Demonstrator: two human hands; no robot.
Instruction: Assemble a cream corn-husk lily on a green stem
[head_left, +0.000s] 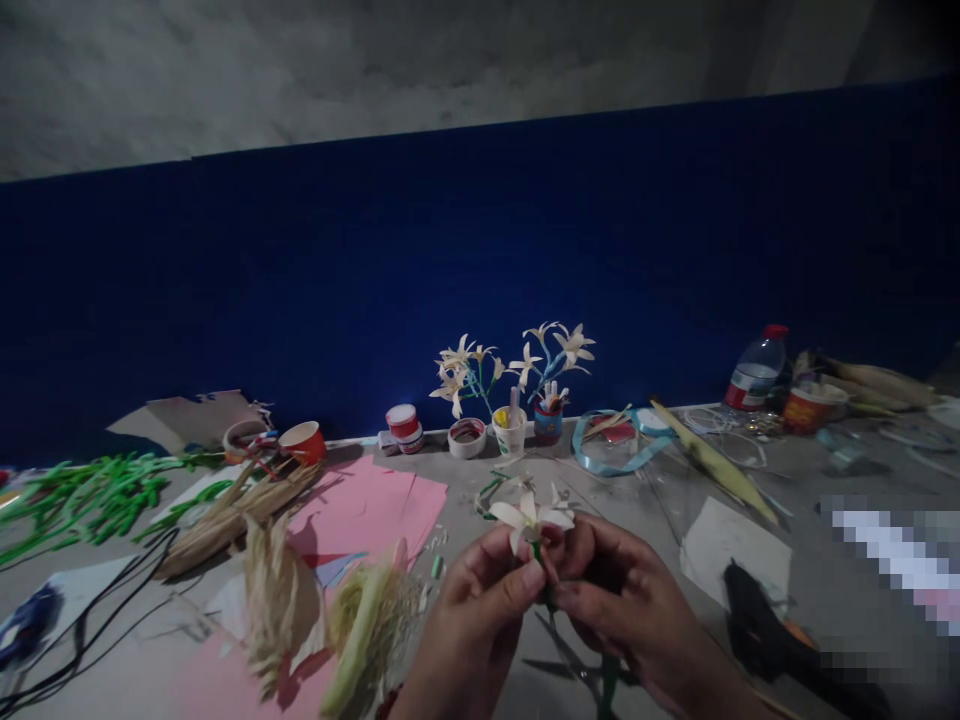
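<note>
A handmade white-petalled flower (529,516) with a green-wrapped stem is held upright just above the table. My left hand (484,600) is closed, its thumb and fingers pinching the flower just below its petals. My right hand (630,595) is closed on the same stem, a little lower, with its thumb and fingertips against it. The fingers hide part of the stem. Behind the hands, similar finished flowers (457,372) stand in a small white cup (509,437). More white flowers (574,345) on blue stems rise beside it.
Dried corn husks (277,600) and pink paper (367,505) lie left, with green fuzzy stems (105,500) beyond. To the right are a black glue gun (769,630), white paper (735,550), blue ribbon (592,465) and a bottle (756,372). A blue panel (375,270) borders the back.
</note>
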